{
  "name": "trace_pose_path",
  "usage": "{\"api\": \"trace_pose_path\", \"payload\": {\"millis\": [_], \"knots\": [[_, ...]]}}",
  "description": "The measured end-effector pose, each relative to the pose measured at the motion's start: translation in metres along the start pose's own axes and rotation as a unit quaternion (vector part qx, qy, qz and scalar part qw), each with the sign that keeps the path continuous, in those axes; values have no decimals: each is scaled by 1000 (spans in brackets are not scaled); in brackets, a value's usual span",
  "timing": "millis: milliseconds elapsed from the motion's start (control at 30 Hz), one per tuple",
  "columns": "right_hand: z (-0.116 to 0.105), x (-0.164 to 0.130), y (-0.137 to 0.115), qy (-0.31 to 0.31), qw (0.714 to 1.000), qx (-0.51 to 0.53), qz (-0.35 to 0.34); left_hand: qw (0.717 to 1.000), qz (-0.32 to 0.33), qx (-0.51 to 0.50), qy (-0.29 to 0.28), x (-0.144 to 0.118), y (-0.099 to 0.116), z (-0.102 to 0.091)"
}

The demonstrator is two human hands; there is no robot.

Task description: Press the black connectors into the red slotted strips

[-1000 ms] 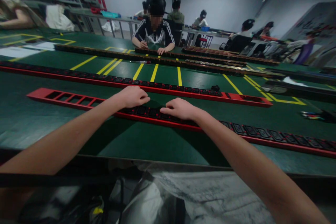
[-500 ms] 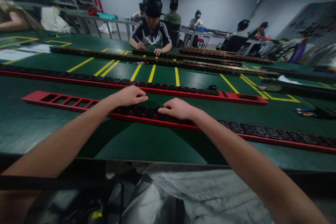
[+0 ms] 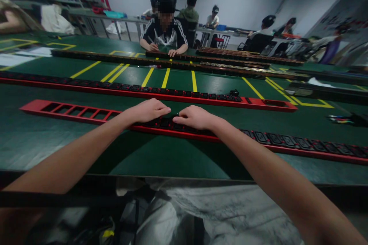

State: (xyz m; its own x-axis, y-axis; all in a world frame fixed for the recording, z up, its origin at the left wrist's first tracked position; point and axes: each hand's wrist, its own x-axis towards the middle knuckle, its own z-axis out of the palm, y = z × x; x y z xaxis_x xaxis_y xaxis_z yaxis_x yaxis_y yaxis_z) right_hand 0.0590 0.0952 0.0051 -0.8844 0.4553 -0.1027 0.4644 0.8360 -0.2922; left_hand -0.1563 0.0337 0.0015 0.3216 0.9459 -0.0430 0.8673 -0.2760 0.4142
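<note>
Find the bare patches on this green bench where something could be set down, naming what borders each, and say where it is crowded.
Free: the green strip between the near red strip and the table's front edge, beyond either forearm; also the lane between the near strip and the far red strip. Crowded: where the left hand and right hand rest on the black sockets.

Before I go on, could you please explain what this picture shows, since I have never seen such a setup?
The picture comes from a camera worn on a person's head, looking forward and down along their bare arms. The left hand and right hand rest palm down, side by side, on a long red strip lying on a green table. Black sockets fill the strip to the right; empty slots show at the left. Neither hand has a grip around anything. A second red strip lies behind. Across the table another person works, with more people further back.
</note>
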Motion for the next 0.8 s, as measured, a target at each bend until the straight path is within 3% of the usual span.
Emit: {"api": "trace_pose_path", "payload": {"millis": [267, 800], "knots": [[-1, -1, -1, 3, 1000, 0, 3, 999, 12, 42, -22, 1, 1, -1], [-4, -4, -4, 1, 1000, -5, 5, 997, 27, 20, -74, 3, -3, -3]]}}
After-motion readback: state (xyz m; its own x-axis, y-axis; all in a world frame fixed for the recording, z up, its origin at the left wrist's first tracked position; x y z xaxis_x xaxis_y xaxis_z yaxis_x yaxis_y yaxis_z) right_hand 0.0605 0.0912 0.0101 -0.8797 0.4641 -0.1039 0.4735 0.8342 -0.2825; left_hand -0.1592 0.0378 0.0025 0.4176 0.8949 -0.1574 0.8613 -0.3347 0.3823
